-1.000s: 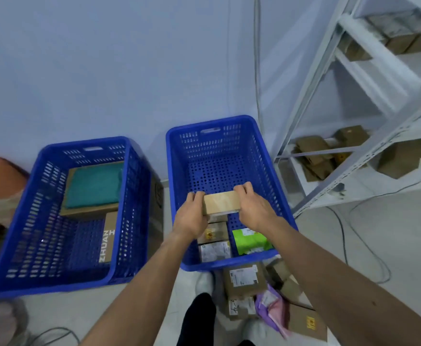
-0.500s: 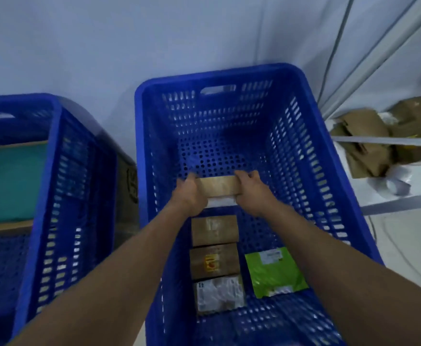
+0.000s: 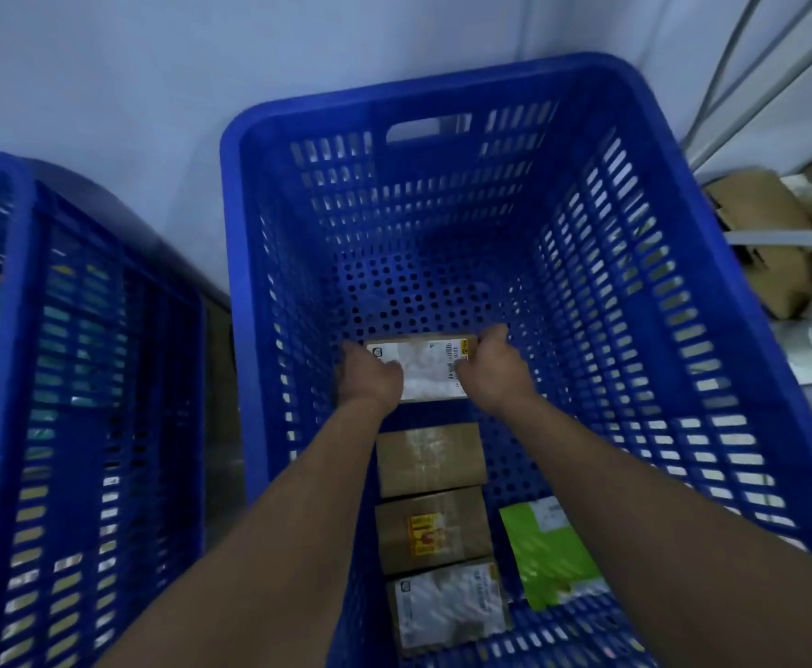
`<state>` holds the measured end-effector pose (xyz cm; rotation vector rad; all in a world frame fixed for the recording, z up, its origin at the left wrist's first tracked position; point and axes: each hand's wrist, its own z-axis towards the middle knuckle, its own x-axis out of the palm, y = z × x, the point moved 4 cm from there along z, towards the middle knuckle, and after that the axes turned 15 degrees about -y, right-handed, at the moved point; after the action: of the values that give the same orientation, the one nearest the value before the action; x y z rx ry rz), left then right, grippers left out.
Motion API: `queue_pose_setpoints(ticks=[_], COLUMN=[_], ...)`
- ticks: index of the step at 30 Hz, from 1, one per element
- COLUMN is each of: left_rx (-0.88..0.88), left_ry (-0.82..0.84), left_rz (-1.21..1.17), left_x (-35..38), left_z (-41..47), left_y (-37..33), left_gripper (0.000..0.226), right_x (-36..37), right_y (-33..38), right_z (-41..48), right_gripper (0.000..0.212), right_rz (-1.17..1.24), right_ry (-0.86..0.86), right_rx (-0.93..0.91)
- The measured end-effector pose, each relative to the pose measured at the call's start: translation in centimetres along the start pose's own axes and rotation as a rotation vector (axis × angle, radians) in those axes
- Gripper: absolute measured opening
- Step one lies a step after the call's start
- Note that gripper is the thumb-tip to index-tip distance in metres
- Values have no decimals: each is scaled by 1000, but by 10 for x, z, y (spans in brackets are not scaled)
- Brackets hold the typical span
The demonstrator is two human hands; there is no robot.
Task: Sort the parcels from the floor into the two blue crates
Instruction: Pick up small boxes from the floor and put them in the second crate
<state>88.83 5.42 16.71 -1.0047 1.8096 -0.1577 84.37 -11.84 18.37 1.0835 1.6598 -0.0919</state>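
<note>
Both my hands reach deep into the right blue crate (image 3: 644, 262). My left hand (image 3: 370, 378) and my right hand (image 3: 493, 373) grip the two ends of a small cardboard parcel (image 3: 430, 371) with a white label facing up, low over the crate floor. Behind it toward me lie a plain brown box (image 3: 430, 458), a box with a yellow sticker (image 3: 432, 530), a white-labelled box (image 3: 447, 607) and a green mailer (image 3: 551, 554). The left blue crate (image 3: 13, 378) stands alongside, with a teal item showing through its wall.
A pale wall rises directly behind both crates. At the right is a metal shelf rack (image 3: 770, 238) with cardboard boxes (image 3: 765, 219) on its low shelf. A narrow gap separates the two crates.
My head has moved closer over the right crate. Both hands have lowered the parcel toward the crate floor and turned it so its white label faces up.
</note>
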Motion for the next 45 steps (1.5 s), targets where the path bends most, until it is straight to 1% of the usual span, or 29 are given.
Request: queue_pose_setpoints(ticks=[2, 5, 7, 9, 10, 13, 16, 18, 21, 22, 24, 25, 27, 28, 30, 32, 34, 36, 39, 42, 45], left_rx=[-11, -43, -52, -50, -45, -12, 0, 26, 146, 182, 224, 238, 249, 244, 253, 264, 268, 322, 394, 397, 389], left_ry=[-45, -52, -14, 48, 81, 130, 138, 144, 165, 170, 179, 178, 178, 175, 161, 162, 182, 144, 81, 55, 64], left_rz=[42, 83, 140, 191, 212, 297, 312, 297, 314, 319, 323, 331, 353, 353, 343, 381, 417, 416, 400, 407, 415], left_x=[5, 12, 19, 25, 27, 28, 20, 8, -21, -32, -53, -64, -85, -95, -116, -137, -157, -170, -185, -197, -199], left_z=[-1, -4, -7, -9, -9, -10, -16, -27, -54, -64, -89, -102, -136, -154, -190, -231, -272, -305, -348, -394, -441], left_y=[7, 18, 25, 32, 35, 36, 32, 23, 4, -1, -7, -9, -12, -14, -20, -25, -22, -16, -11, 6, 28], left_gripper=[64, 61, 62, 67, 66, 49, 60, 67, 67, 66, 64, 62, 58, 57, 53, 51, 53, 54, 54, 53, 49], right_x=[9, 23, 30, 39, 43, 47, 36, 16, -21, -35, -60, -73, -102, -117, -147, -181, -207, -225, -249, -267, -277], right_y=[-4, -12, -18, -22, -24, -27, -27, -25, -21, -20, -21, -21, -22, -24, -27, -36, -46, -60, -84, -108, -133], right_z=[0, 0, -1, -5, -6, -11, -21, -31, -54, -64, -86, -99, -130, -143, -168, -201, -238, -266, -297, -338, -370], right_gripper=[35, 40, 41, 46, 47, 56, 71, 72, 73, 70, 53, 49, 62, 64, 62, 62, 67, 70, 66, 66, 56], right_rz=[26, 54, 51, 41, 27, -29, -78, -48, 9, 22, 51, 54, 8, -22, -42, -108, -148, -186, -178, -173, -146], right_ry=[23, 83, 147, 236, 269, 289, 297, 284, 261, 246, 244, 250, 262, 256, 237, 202, 215, 203, 137, 137, 113], right_rx=[17, 41, 70, 100, 105, 107, 114, 147, 158, 145, 131, 126, 119, 96, 29, -44, -76, -117, -130, -131, -130])
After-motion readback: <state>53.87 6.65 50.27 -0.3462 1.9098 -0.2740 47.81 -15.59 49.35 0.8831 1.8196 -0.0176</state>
